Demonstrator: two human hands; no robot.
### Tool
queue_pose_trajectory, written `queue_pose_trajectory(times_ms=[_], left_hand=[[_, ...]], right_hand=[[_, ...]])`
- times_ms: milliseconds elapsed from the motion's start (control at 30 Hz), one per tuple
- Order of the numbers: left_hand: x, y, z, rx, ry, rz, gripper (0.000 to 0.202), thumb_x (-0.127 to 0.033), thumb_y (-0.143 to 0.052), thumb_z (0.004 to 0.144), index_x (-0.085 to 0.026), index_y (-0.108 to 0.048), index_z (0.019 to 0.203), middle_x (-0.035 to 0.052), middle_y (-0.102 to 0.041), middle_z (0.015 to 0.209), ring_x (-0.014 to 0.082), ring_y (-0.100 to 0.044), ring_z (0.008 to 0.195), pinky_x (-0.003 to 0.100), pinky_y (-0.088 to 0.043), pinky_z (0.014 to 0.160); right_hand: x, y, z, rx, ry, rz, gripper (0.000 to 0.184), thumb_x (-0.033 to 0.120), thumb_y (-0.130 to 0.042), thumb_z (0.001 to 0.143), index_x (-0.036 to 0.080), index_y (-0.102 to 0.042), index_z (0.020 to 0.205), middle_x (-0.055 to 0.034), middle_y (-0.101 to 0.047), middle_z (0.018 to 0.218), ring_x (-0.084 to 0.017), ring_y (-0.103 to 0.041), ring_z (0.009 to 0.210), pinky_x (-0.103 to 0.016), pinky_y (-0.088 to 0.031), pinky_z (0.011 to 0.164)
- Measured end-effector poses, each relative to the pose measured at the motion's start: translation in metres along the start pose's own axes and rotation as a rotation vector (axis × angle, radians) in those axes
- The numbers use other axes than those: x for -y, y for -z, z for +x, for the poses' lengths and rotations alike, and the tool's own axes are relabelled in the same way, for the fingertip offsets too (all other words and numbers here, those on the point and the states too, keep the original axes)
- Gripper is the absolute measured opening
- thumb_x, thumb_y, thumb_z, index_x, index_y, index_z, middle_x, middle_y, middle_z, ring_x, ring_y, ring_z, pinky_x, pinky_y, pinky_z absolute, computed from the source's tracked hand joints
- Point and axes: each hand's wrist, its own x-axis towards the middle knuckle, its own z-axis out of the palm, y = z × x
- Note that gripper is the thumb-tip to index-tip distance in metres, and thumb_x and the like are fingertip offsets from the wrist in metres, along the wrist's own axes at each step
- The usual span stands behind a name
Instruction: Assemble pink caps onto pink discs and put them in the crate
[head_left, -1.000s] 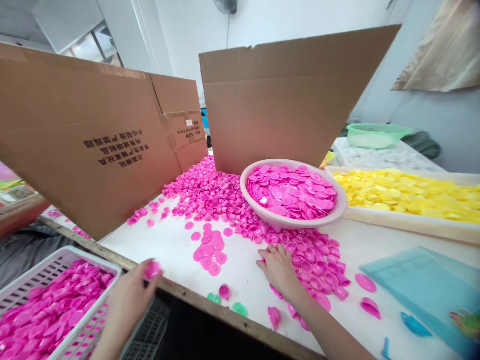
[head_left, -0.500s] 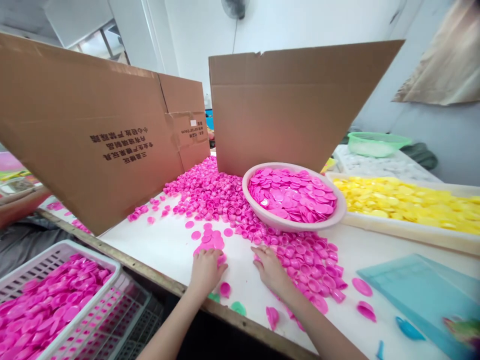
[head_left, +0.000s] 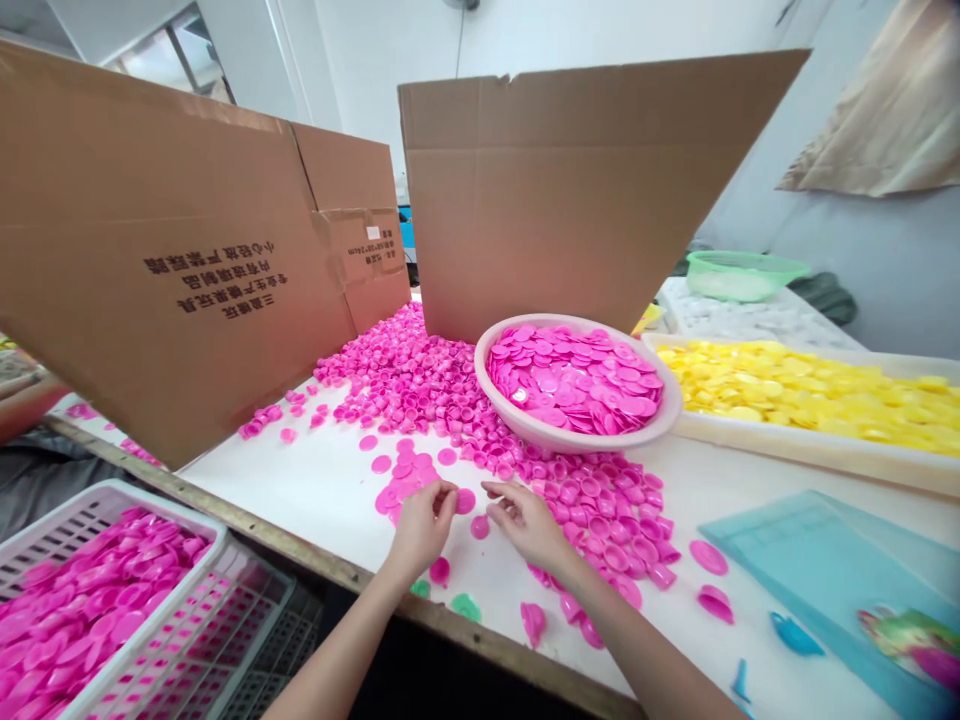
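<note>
Pale wall (head_left: 600, 30) behind; white tabletop (head_left: 292, 490) strewn with pink cups (head_left: 615, 530).

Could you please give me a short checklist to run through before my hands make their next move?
1. Hands apart: ok; a gap shows between the left hand and the right hand.
2. Left fingertips free: cannot tell; they are close together, and whatever is between them is hidden.
3. Discs near the left hand: ok; a cluster lies just beyond it.
4. Cups near the right hand: ok; a pile lies beside it.
5. Only pink pieces near the hands: not ok; green pieces lie by the table's near edge.
6. Bowl steady: cannot tell; its base does not show.
</note>
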Motion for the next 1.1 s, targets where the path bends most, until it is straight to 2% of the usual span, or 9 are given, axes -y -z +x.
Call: queue_pose_trajectory(times_ms=[100,167,267,500,633,767,933,1100], left_hand=[[-0.007,-0.011,0.001,0.062,0.065,-0.202,0.026,-0.033,-0.036,0.079,-0.015,-0.055,0.082,0.0018,-0.06,0.069,0.0127,-0.055,0.062,0.023,-0.042,0.057],[-0.007,-0.015,0.001,0.07,0.08,-0.207,0.025,-0.033,-0.038,0.078,-0.016,-0.055,0.08,0.0009,-0.06,0.069,0.0118,-0.054,0.061,0.022,-0.041,0.056],[-0.003,-0.017,0.003,0.085,0.078,-0.185,0.023,-0.032,-0.038,0.078,-0.016,-0.056,0.078,0.0003,-0.059,0.07,0.0107,-0.054,0.061,0.022,-0.04,0.057],[0.018,-0.028,0.01,0.152,0.077,-0.051,0.02,-0.029,-0.041,0.077,-0.017,-0.056,0.074,0.0006,-0.06,0.071,0.0102,-0.054,0.063,0.021,-0.039,0.061],[0.022,-0.027,0.018,0.212,0.086,0.088,0.021,-0.03,-0.039,0.077,-0.016,-0.055,0.076,0.0006,-0.06,0.07,0.0113,-0.053,0.063,0.022,-0.037,0.059],[0.015,-0.025,0.032,0.319,0.085,0.259,0.023,-0.033,-0.038,0.078,-0.016,-0.053,0.076,0.0024,-0.059,0.072,0.0133,-0.052,0.064,0.023,-0.035,0.057],[0.005,-0.04,0.042,0.141,-0.025,0.518,0.027,-0.032,-0.031,0.082,-0.016,-0.051,0.088,0.0069,-0.055,0.088,0.0187,-0.048,0.082,0.03,-0.034,0.069],[0.007,-0.049,0.036,0.127,-0.029,0.595,0.028,-0.029,-0.026,0.085,-0.016,-0.048,0.093,0.0088,-0.05,0.095,0.0208,-0.043,0.088,0.033,-0.032,0.073]], right_hand=[[0.001,0.0,0.002,0.018,-0.118,0.209,0.027,0.026,-0.048,0.075,0.015,-0.056,0.098,-0.0035,-0.059,0.072,-0.012,-0.056,0.061,-0.023,-0.046,0.056],[0.0,-0.005,0.004,0.011,-0.192,0.309,0.022,0.027,-0.051,0.073,0.014,-0.056,0.089,-0.0004,-0.056,0.06,-0.011,-0.054,0.051,-0.021,-0.044,0.047],[-0.003,-0.016,0.008,-0.003,-0.256,0.39,0.017,0.026,-0.054,0.07,0.014,-0.055,0.081,0.0012,-0.055,0.055,-0.01,-0.053,0.046,-0.018,-0.042,0.041],[-0.018,-0.031,0.017,-0.007,-0.491,0.294,0.017,0.018,-0.052,0.072,0.012,-0.054,0.088,0.0036,-0.053,0.045,-0.007,-0.048,0.034,-0.014,-0.036,0.033],[-0.021,-0.03,0.019,0.068,-0.519,0.236,0.012,0.022,-0.05,0.076,0.011,-0.056,0.076,0.002,-0.053,0.043,-0.008,-0.052,0.037,-0.014,-0.038,0.034],[-0.017,-0.028,0.018,0.089,-0.53,0.179,0.011,0.021,-0.05,0.075,0.012,-0.055,0.072,0.0001,-0.056,0.045,-0.01,-0.056,0.041,-0.015,-0.041,0.035],[-0.018,-0.028,0.015,0.184,-0.593,0.232,0.009,0.018,-0.049,0.074,0.012,-0.053,0.07,0.0003,-0.057,0.044,-0.009,-0.055,0.038,-0.014,-0.042,0.034],[-0.022,-0.027,0.017,0.279,-0.67,0.32,0.01,0.018,-0.048,0.077,0.013,-0.047,0.068,-0.0004,-0.058,0.046,-0.012,-0.058,0.042,-0.016,-0.045,0.036]])
